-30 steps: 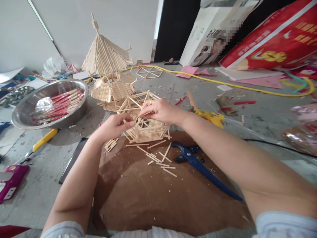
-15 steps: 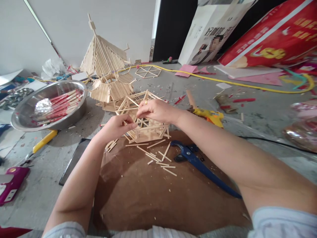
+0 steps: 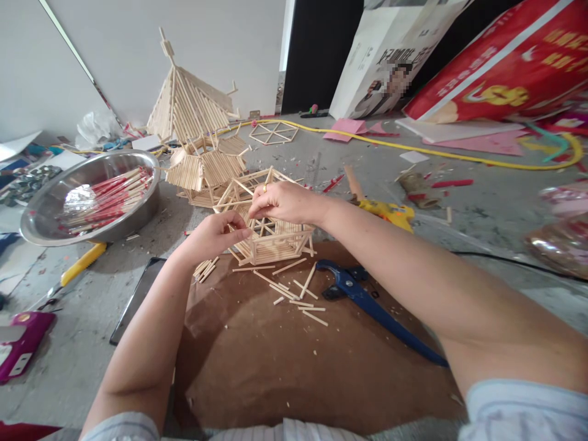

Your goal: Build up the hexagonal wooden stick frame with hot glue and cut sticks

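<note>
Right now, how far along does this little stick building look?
Done: a stick roof and a tiered section stand behind. In hand: the left hand and right hand pinch at a walled hexagonal frame, its top still open. Left: loose cut sticks lie unused.

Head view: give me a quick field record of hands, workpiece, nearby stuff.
left hand: fingertips on the near-left side of the stick frame
right hand: fingers pinched over the top of the stick frame
stick frame: open hexagonal lattice at the far edge of the brown board
loose sticks: scattered on the board, near side of the frame
blue cutter: lying right of the sticks
steel bowl: far left, holds red-wrapped sticks
finished roofs: behind the frame
</note>
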`<state>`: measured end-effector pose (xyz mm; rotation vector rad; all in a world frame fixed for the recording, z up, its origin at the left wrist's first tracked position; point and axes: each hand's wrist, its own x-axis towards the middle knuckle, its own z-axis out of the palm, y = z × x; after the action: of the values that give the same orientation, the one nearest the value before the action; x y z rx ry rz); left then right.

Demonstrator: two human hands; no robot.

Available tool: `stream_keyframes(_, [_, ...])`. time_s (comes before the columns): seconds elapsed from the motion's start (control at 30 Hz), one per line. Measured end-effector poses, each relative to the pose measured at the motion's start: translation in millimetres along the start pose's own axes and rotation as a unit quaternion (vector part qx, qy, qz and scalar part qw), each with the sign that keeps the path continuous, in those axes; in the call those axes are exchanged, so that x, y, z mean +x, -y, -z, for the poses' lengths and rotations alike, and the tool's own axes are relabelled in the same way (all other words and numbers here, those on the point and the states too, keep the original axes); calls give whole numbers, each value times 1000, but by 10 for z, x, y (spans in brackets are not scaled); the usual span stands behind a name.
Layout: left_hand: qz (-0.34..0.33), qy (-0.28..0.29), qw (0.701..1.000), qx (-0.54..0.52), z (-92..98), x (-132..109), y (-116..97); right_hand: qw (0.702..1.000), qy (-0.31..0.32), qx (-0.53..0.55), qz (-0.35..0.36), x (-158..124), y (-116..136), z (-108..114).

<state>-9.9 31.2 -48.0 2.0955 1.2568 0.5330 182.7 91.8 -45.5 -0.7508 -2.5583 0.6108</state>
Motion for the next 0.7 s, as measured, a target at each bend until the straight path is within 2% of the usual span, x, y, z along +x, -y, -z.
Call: stream_keyframes(0.7, [-2,10,1000,0,8,4,1,999,-10,52,14,-11,-19,-32])
